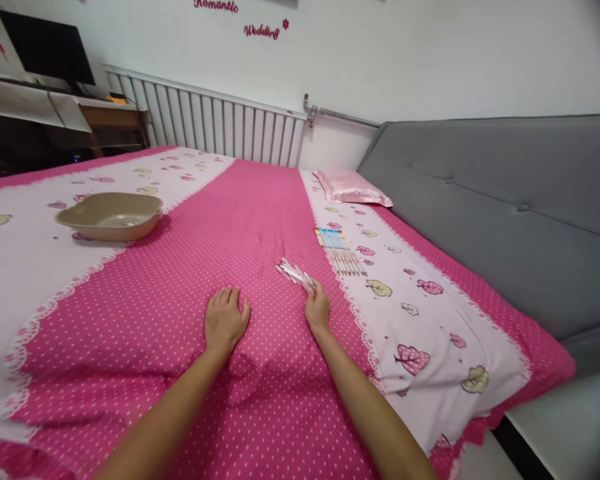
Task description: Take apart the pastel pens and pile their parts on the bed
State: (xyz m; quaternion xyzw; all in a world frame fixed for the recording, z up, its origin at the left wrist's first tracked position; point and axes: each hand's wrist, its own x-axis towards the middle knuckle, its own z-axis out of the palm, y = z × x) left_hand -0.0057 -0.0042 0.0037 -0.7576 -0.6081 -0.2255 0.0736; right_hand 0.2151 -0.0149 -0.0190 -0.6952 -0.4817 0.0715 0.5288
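My left hand (pixel 225 321) lies flat, fingers stretched out, on the pink dotted bedsheet (pixel 190 287), holding nothing. My right hand (pixel 318 308) is closed round the near ends of a small bunch of white pens (pixel 295 273), which fan out away from me over the sheet. Just beyond and to the right, a neat row of several more pens (pixel 341 252) lies side by side on the pale printed strip of the sheet.
A beige heart-shaped basin (pixel 111 215) sits on the bed at the far left. A pink satin pillow (pixel 351 187) lies at the head by the grey padded headboard (pixel 505 200). A white radiator (pixel 215 123) lines the far wall; a desk (pixel 115 120) stands left.
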